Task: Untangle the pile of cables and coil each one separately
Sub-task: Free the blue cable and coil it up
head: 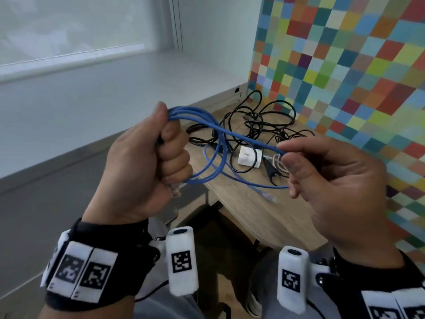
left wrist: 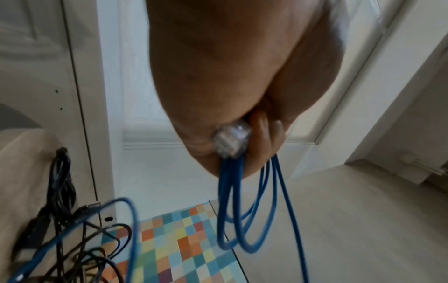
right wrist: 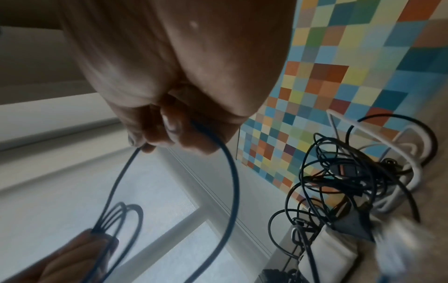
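My left hand [head: 161,153] is a fist round several loops of a blue network cable [head: 213,125], held up over the table's near left corner. One clear plug [left wrist: 231,141] sticks out under the fist. From the loops a strand runs right to my right hand [head: 285,155], which pinches it between thumb and fingertips. The cable's free end with its clear plug [head: 268,196] hangs just above the table. Behind it lies a tangle of black cables [head: 255,125] with a white charger block [head: 249,157] and a thin white cable [head: 279,163].
The wooden table [head: 248,203] stands in a corner against a wall of coloured squares [head: 345,65]. A white sill and window [head: 92,77] run along the left. Below the table edge are grey floor and my legs.
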The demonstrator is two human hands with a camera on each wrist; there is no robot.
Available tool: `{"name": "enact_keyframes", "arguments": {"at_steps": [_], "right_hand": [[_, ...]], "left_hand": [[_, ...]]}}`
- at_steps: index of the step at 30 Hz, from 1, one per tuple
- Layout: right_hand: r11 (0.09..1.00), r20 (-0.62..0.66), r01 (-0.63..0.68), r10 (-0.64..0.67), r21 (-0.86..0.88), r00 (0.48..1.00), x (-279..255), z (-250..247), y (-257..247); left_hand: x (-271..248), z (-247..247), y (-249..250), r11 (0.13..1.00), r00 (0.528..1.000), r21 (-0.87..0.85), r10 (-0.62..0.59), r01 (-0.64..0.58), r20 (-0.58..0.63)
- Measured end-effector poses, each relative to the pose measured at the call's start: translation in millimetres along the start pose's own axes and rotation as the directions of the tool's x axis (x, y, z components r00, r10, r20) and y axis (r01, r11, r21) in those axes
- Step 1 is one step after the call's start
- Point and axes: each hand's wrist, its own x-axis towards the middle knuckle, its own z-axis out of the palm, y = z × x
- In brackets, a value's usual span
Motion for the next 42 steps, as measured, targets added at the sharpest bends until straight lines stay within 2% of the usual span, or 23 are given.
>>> {"name": "enact_keyframes", "arguments": {"at_steps": [4,7,11,13,16,20,22,26,30,32,33,35,37,40,41,42], "right_hand": [[0.998,-0.017,-0.047,0.046,-0.047,0.999,-1,2,11],[0.991,-0.075,-0.129,0.127,-0.025,0.989,-2,-2,20],[0.982,-0.158,-0.178,0.167,-0.058,0.973,1,-6,28],[0.969,-0.165,-0.247,0.24,-0.026,0.957,2,-4,28],[0.933,-0.12,-0.36,0.354,-0.026,0.927,2,1,30],[0.879,0.006,-0.324,0.348,-0.349,0.938,-2,7,30],[0.824,0.081,-0.289,0.372,-0.487,0.925,-5,11,27],[0.783,0.187,-0.241,0.411,-0.574,0.892,-5,17,23],[0.77,0.27,-0.273,0.495,-0.577,0.826,-8,24,18],[0.778,0.3,-0.252,0.487,-0.575,0.82,-12,30,17],[0.789,0.321,-0.221,0.464,-0.573,0.825,-13,33,16],[0.815,0.376,-0.145,0.407,-0.561,0.833,-13,35,13],[0.834,0.401,-0.085,0.349,-0.545,0.847,-12,33,11],[0.876,0.357,-0.026,0.224,-0.482,0.907,-10,28,8],[0.884,0.339,-0.011,0.192,-0.468,0.921,-10,26,7],[0.892,0.318,-0.006,0.168,-0.453,0.933,-9,24,6]], "left_hand": [[0,-1,3,0.993,0.995,-0.118,0.029,-0.018,0.095],[1,-13,11,0.959,0.976,-0.278,0.113,-0.058,0.187],[0,-32,24,0.902,0.962,-0.418,0.203,-0.111,0.183],[-2,-30,25,0.936,0.973,-0.318,0.196,-0.15,0.118],[-2,-12,15,0.979,0.98,-0.061,0.195,-0.196,-0.034],[1,9,-3,0.968,0.969,0.137,0.226,-0.211,-0.104],[2,18,-12,0.937,0.952,0.249,0.282,-0.245,-0.123],[3,28,-28,0.771,0.902,0.565,0.419,-0.296,-0.1],[3,32,-32,0.741,0.897,0.605,0.432,-0.292,-0.095],[3,33,-37,0.709,0.902,0.642,0.428,-0.293,-0.062],[3,33,-39,0.673,0.904,0.679,0.426,-0.293,-0.032],[3,32,-45,0.539,0.91,0.789,0.411,-0.295,0.059],[4,30,-50,0.356,0.911,0.879,0.371,-0.316,0.177],[6,27,-57,0.056,0.896,0.933,0.304,-0.355,0.323],[6,25,-57,-0.01,0.892,0.934,0.293,-0.357,0.344],[6,25,-57,-0.028,0.896,0.935,0.277,-0.353,0.346]]}}
